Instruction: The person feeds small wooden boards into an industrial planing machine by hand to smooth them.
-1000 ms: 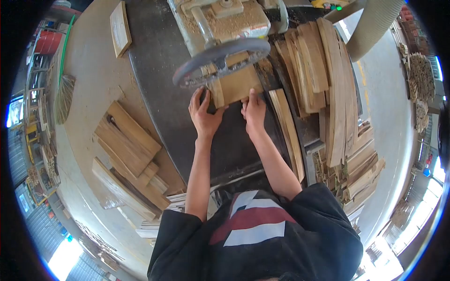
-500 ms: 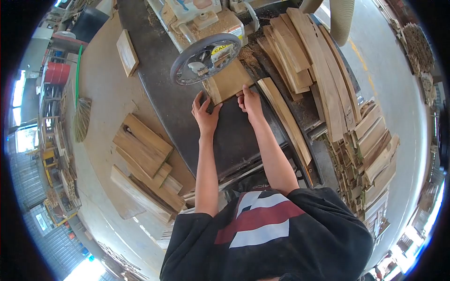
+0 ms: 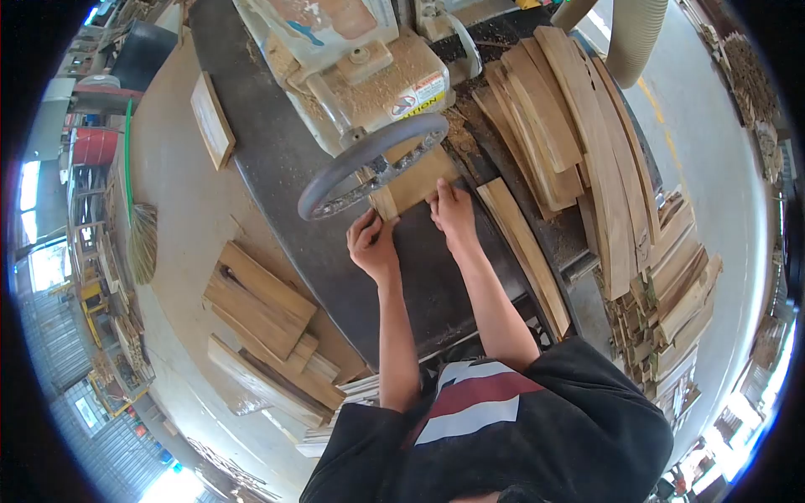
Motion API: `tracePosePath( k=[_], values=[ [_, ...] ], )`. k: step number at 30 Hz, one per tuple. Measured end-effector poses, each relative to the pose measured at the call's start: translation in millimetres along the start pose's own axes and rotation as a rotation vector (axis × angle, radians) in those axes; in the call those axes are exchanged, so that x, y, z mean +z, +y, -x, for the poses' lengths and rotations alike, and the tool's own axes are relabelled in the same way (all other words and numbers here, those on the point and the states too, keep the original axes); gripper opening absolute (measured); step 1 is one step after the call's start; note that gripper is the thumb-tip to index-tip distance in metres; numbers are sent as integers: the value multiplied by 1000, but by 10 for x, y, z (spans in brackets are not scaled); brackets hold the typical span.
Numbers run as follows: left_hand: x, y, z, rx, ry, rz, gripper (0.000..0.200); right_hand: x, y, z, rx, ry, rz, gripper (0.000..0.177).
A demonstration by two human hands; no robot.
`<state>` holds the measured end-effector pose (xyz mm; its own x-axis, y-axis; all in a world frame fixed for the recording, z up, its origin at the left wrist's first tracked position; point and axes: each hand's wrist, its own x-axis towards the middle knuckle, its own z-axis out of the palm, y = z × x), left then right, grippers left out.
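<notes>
1. A person in a dark shirt works at a black worktop [image 3: 419, 298], both hands on a flat wooden board [image 3: 422, 178] beneath the machine's handwheel [image 3: 338, 162].
2. The board lies flat, nearer the worktop's right edge than its left; the wheel hides part of it from view.
3. The left hand [image 3: 373, 245] is at the board's near left corner, fingers bent and slightly spread, thumb against the near edge; whether they pinch the wood cannot be told.
4. The right hand [image 3: 454, 213] grips the board near its near right corner, thumb on top and fingers curled closed below the edge.
5. Sawdust coats the machine [image 3: 369, 96], which bears a yellow warning label [image 3: 422, 97] behind the wheel.
6. A long wood strip [image 3: 524, 256] runs along the worktop's right edge, just beside the right forearm.
7. Beyond that edge, overlapping planks [image 3: 547, 113] are piled beneath a thick hose [image 3: 639, 38].
8. Off the worktop's left edge, loose boards [image 3: 262, 302] lie heaped towards the near corner, and a pale-faced panel [image 3: 212, 121] rests farther along.
</notes>
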<state>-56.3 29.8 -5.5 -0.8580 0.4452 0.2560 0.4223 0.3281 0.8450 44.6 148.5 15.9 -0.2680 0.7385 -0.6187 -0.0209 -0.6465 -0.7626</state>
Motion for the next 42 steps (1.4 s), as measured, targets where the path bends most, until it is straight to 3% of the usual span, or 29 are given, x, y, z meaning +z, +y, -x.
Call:
tracePosePath(
  k=[1, 3, 6, 8, 11, 12, 13, 15, 17, 19, 20, 22, 24, 25, 27, 28, 31, 33, 35, 39, 41, 42],
  values=[
    [84, 17, -38, -102, 79, 52, 21, 19, -16, -75, 3, 2, 5, 48],
    [142, 13, -147, -111, 126, 55, 22, 73, -51, -179, -14, -58, 64, 44],
    [176, -48, -422, 22, 123, -64, 21, 73, -133, -287, -37, -240, 99, 32],
    [194, -105, -519, 82, 111, -312, 17, 70, -104, -305, -130, -283, 164, 27],
    [298, -129, -701, 29, 169, -310, 16, -28, -110, -130, -250, -384, 411, 40],
    [255, -61, -786, 14, 50, -213, 12, -40, -151, -83, -304, -439, 580, 50],
    [165, -122, -881, 9, 98, -224, 12, -80, -97, -47, -385, -435, 574, 54],
    [-52, -297, -1180, 47, -136, 89, 12, -180, -31, 101, -532, -437, 682, 58],
    [-246, -357, -1469, -7, 14, 251, 21, -338, 90, 276, -714, -430, 773, 56],
    [-384, -728, -1901, -149, 268, -23, 42, -575, 364, 331, -886, -454, 710, 54],
    [-478, -787, -2193, -128, 335, -128, 66, -665, 433, 313, -945, -467, 676, 53],
    [-554, -1127, -2842, -70, 555, -473, 86, -562, 391, 278, -928, -493, 607, 53],
    [-674, -1138, -3453, -258, 558, -583, 99, -544, 353, 288, -895, -483, 528, 54],
    [-796, -1326, -3793, -252, 554, -581, 99, -562, 356, 292, -894, -480, 531, 55],
    [-984, -1710, -4303, -424, -93, -98, 99, -544, 354, 240, -891, -461, 532, 56],
    [-940, -1696, -4336, -425, -104, -102, 99, -536, 361, 231, -889, -461, 520, 55],
    [-916, -1434, -4064, -477, -104, -166, 91, -560, 428, 237, -894, -448, 503, 55],
    [-796, -914, -3406, -429, 79, -558, 82, -543, 422, 215, -926, -429, 500, 55],
    [-767, -691, -2685, -286, 74, -843, 80, -536, 398, 272, -869, -383, 508, 45],
    [-800, -258, -1085, -25, 66, -738, 69, -388, 239, 330, -933, -368, 670, 28],
    [-780, -4, -322, 155, -29, -671, 64, -300, 114, 498, -905, -364, 777, 25],
    [-775, 105, 40, 150, -69, -655, 64, -315, 78, 564, -892, -368, 813, 26]
  ],
)
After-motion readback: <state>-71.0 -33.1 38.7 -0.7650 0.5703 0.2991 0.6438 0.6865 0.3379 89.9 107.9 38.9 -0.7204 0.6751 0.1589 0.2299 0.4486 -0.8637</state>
